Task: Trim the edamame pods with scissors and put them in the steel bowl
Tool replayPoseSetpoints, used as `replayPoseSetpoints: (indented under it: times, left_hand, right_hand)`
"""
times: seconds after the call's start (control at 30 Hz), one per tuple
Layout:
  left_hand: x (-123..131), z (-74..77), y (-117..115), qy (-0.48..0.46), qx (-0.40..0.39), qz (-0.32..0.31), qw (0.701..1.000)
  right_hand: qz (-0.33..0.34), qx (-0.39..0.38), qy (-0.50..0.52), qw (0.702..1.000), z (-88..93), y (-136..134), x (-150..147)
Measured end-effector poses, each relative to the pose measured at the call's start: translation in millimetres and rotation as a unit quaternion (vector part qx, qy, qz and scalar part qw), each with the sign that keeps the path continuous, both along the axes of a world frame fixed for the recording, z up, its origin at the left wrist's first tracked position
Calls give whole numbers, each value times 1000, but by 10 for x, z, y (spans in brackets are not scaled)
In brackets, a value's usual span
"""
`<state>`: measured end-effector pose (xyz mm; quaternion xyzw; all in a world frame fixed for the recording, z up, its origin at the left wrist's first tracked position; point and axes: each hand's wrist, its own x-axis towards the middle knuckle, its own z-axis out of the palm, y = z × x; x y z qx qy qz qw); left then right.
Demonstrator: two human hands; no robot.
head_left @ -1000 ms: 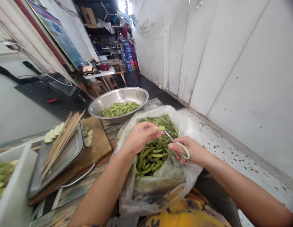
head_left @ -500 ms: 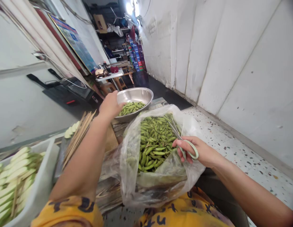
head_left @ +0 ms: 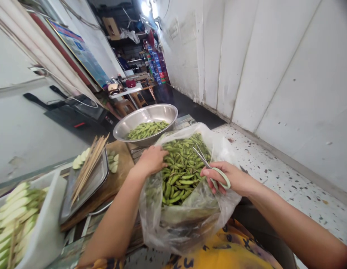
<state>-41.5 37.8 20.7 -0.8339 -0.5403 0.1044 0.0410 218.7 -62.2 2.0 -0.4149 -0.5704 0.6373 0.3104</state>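
Observation:
A clear plastic bag (head_left: pixel 187 220) full of green soybean pods (head_left: pixel 179 172) stands in front of me with its mouth spread wide. My left hand (head_left: pixel 151 160) is at the bag's left rim, fingers slightly apart and reaching over the pods; nothing shows in them. Over the bag's right side, my right hand (head_left: pixel 218 175) holds a pair of scissors (head_left: pixel 205 160) by pale green handles, the blades partly apart and pointing up and left. Beyond the bag, a steel bowl (head_left: pixel 165 110) holds more pods (head_left: pixel 148 130).
At left, a metal tray (head_left: pixel 91 188) with wooden skewers (head_left: pixel 89 164) and pale slices lies on a wooden board (head_left: pixel 124 160). A white bin (head_left: pixel 47 220) of sliced vegetable (head_left: pixel 11 220) is nearer me. A white wall (head_left: pixel 260 67) runs along the right.
My left hand has come back from the steel bowl's left rim to the pods at the bag's left edge. My right hand still holds the scissors over the bag.

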Motion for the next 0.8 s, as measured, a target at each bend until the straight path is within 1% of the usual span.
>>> replayPoseSetpoints:
  times: [0.07,0.13,0.3,0.4,0.5,0.63,0.67,0.73,0.8]
  left_hand:
    - [49,26,-28,19,5,10,1000]
    - [88,35,-67,22,15,6,1000]
    - [152,45,-161,-24,3,-54,998]
    - [219,65,-190,-77,4,-65,995]
    - [313,62,-206,-160,-8,-76,984]
    - [438,-19,-217,-233,10,-21,972]
    - [464,-47,-215,-251,1,-22,968]
    - [502,-98,-202,-288,-24,-51,956]
    - [521,-120,-181,-329,-26,-74,941]
  right_hand:
    - [3,1,0,1000,-2,-3,2]
    - [5,-1,4,1000,-8,-4,8]
    - [0,-8,19,1000,-25,-8,21]
    - [0,-8,20,1000,-24,-12,18]
    - [-5,-10,19,1000,-17,-18,11]
    - [-9,-17,16,1000,-6,-24,2]
    - [-12,-20,16,1000,-4,-24,-1]
    - [-19,-26,14,999,2,-22,-10]
    - [-27,-31,12,999,9,-15,-25]
